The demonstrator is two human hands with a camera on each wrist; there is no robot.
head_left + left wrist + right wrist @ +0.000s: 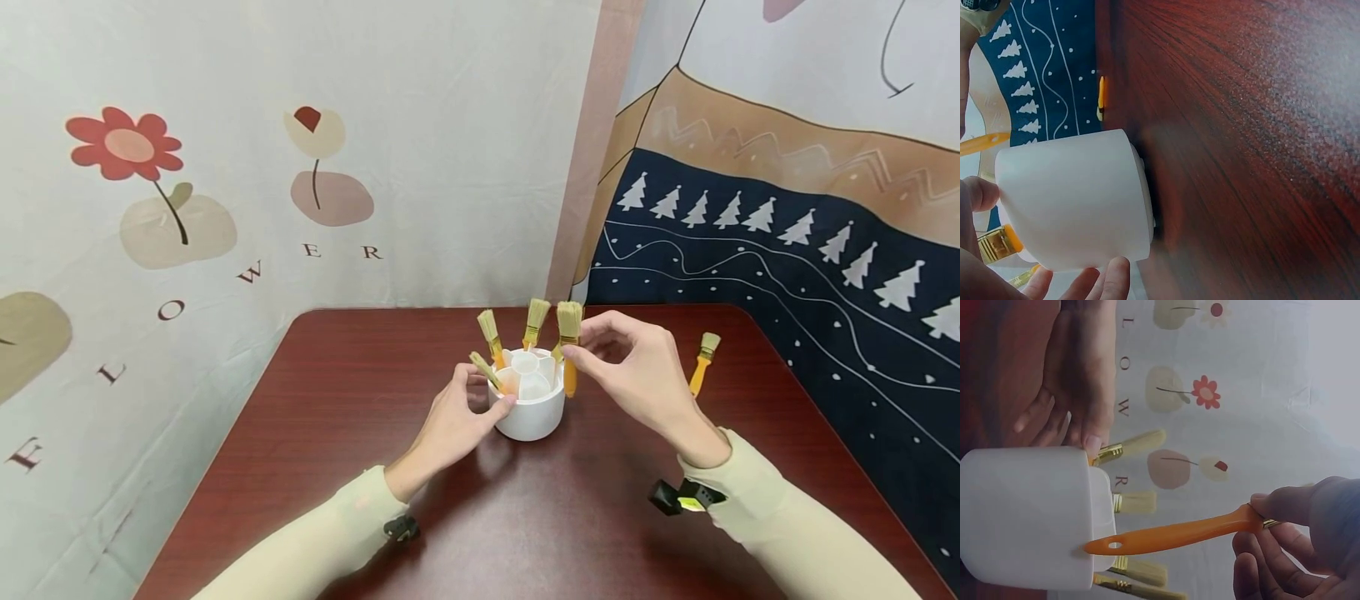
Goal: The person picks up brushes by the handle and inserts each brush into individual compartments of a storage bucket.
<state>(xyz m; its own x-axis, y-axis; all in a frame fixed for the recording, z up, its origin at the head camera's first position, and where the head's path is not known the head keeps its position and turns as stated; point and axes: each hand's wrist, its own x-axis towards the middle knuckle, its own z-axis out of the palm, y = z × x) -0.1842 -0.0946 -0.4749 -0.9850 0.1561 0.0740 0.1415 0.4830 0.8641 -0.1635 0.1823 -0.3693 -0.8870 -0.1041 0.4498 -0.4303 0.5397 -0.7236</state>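
Observation:
A white round holder (531, 417) with inner compartments stands on the table. My left hand (457, 425) grips its left side, the thumb at the near rim and the fingers round the wall. Several paintbrushes stand in the holder bristles up, among them a back paintbrush (536, 321) and a left one leaning outward. At the holder's right rim, my right hand (637, 371) pinches another paintbrush (1179, 537) near its metal collar. Its bristles point up, and its orange handle hangs down, the tip level with the holder's upper wall.
One more paintbrush (703, 362) lies on the table to the right, partly hidden behind my right wrist. The dark red wooden table (337, 383) ends at a printed cloth (450, 167) at the back and left, and a dark tree-patterned cloth (750, 242) at the right.

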